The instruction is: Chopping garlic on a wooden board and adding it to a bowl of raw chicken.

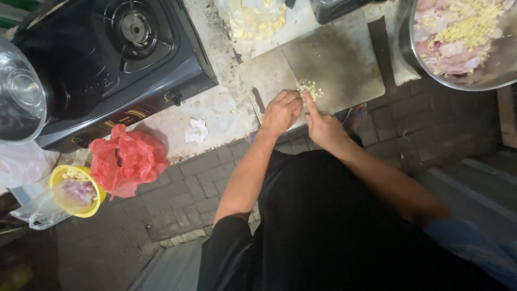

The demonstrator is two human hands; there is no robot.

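Glossy metal bowl (414, 64), crinkled red plastic bag (128, 159)

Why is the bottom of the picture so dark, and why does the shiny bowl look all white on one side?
In the head view, light falls on the cutting board and both hands, left hand and right hand, while the black clothing below swallows detail. The glass lid at the left edge shows bright glare, and the edges look soft and slightly blurred.

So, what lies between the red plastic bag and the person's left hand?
In the head view, a crumpled white scrap lies on the stained slab between the red plastic bag and the left hand. The rest is bare slab.
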